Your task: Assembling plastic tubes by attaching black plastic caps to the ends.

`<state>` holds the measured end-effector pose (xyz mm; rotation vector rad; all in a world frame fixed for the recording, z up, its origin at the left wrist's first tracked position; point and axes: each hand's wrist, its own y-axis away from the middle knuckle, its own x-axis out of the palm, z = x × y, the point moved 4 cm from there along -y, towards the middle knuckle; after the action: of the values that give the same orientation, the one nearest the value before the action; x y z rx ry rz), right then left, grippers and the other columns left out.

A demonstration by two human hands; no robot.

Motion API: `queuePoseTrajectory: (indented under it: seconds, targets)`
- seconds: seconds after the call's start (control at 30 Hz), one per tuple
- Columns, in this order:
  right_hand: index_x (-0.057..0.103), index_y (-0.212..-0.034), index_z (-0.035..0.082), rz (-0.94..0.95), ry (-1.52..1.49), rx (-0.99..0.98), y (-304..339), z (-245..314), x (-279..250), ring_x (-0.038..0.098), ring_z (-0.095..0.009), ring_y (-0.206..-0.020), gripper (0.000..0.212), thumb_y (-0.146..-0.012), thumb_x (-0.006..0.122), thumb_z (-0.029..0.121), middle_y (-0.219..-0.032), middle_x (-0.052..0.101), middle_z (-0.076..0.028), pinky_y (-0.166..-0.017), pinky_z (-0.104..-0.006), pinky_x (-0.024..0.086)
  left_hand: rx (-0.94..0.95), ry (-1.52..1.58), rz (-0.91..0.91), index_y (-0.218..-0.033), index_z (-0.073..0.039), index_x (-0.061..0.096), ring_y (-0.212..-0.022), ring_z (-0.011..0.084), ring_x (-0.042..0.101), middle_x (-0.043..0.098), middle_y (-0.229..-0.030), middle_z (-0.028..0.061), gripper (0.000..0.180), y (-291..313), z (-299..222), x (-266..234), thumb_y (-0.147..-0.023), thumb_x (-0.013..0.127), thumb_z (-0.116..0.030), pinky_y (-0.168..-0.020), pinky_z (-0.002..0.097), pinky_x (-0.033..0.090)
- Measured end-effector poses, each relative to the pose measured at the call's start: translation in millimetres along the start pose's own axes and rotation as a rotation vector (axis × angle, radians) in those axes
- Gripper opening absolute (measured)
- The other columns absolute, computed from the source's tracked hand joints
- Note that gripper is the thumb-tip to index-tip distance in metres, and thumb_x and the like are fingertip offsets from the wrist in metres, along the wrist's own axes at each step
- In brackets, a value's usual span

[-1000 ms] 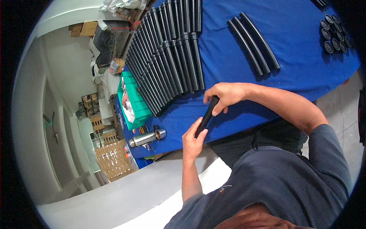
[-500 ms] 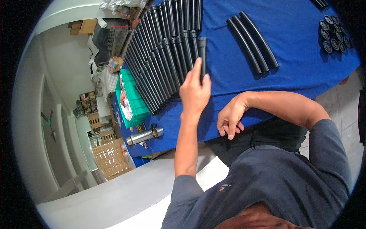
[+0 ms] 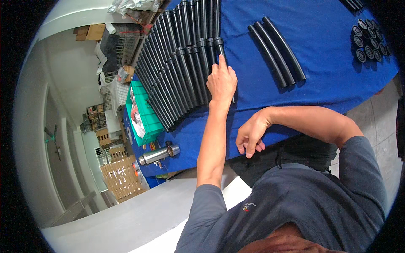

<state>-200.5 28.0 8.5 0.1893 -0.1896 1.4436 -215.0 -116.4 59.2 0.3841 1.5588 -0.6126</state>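
Nearest are one dark shirt (image 3: 291,198) and two bare forearms, seen from above. The right hand (image 3: 253,135) hangs at the near edge of a table under one blue cloth (image 3: 261,95), its fingers half curled and slightly apart. A little farther forward, the left hand (image 3: 222,84) lies palm down over one black tube (image 3: 220,45), index finger stretched along it, the other fingers bent; whether they pinch the tube underneath cannot be told. That tube is the rightmost of the near row, its wider end pointing away from the person.

To the left near the table edge lies one steel flask (image 3: 154,156), with one green box (image 3: 149,122) just beyond it, holding white and reddish items. Beside the box, black tubes fan out in two rows, a near row (image 3: 185,74) and a far row (image 3: 186,23), each of more than ten; they are packed too tightly for an exact count.

Right of the rows, well apart, lie three loose tubes (image 3: 276,52), side by side and slanting. Farther right stand about a dozen round black pieces (image 3: 369,52), and at the far corner a few more tubes (image 3: 351,4), cut off by the view. Beyond the table's left side is one brown slatted panel (image 3: 122,179).
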Motion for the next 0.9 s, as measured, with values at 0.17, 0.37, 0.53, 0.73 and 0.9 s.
queuePoseTrajectory:
  seconds: [0.17, 0.37, 0.53, 0.73, 0.9]
  targets:
    - [0.061, -0.102, -0.003, -0.052, -0.024, -0.015, 0.0, 0.7, -1.4, 0.067, -0.02, -0.074, 0.043, -0.085, 0.076, 0.034, -0.086, 0.063, -0.01, -0.064, -0.0334, 0.058, -0.009, 0.015, 0.034, -0.135, -0.004, 0.053, -0.088, 0.0444, 0.066, 0.064, -0.101, 0.0247, 0.049, -5.9, 0.2, 0.4, -0.09, 0.056, -0.024, -0.079, 0.054, 0.053]
    - [0.06, -0.103, -0.004, -0.076, -0.016, -0.01, 1.2, 3.7, -1.3, 0.067, -0.019, -0.074, 0.042, -0.086, 0.075, 0.032, -0.085, 0.063, -0.01, -0.064, -0.0325, 0.058, 0.071, -0.041, 0.05, -0.135, -0.003, 0.051, -0.083, 0.0441, 0.068, 0.065, -0.099, 0.0241, 0.05, -4.5, -2.2, 6.0, -0.091, 0.058, -0.024, -0.073, 0.0535, 0.056]
    - [0.06, -0.104, -0.004, -0.111, -0.022, -0.007, 4.1, 4.1, -0.9, 0.066, -0.019, -0.073, 0.043, -0.086, 0.075, 0.032, -0.085, 0.063, -0.009, -0.065, -0.0323, 0.058, 0.067, -0.018, 0.042, -0.134, -0.001, 0.052, -0.085, 0.0439, 0.069, 0.069, -0.096, 0.0253, 0.05, -6.2, -0.8, 2.8, -0.09, 0.06, -0.023, -0.074, 0.0539, 0.056]
    - [0.054, -0.121, -0.011, -0.118, 0.017, 0.007, 4.9, 8.4, -1.8, 0.065, -0.017, -0.075, 0.055, -0.088, 0.073, 0.028, -0.088, 0.064, -0.011, -0.067, -0.0312, 0.056, 0.13, -0.165, 0.113, -0.134, 0.001, 0.052, -0.074, 0.0399, 0.071, 0.07, -0.085, 0.0207, 0.051, -7.2, -3.7, -3.3, -0.089, 0.063, -0.021, -0.065, 0.0481, 0.059]
    - [0.054, -0.12, -0.011, -0.108, 0.034, 0.023, 2.6, 6.0, -1.5, 0.065, -0.018, -0.076, 0.055, -0.087, 0.074, 0.028, -0.089, 0.064, -0.011, -0.067, -0.0314, 0.057, 0.106, -0.203, 0.015, -0.134, -0.001, 0.053, -0.072, 0.0367, 0.071, 0.07, -0.083, 0.0195, 0.051, -3.4, -6.1, 1.2, -0.09, 0.064, -0.024, -0.062, 0.0455, 0.059]
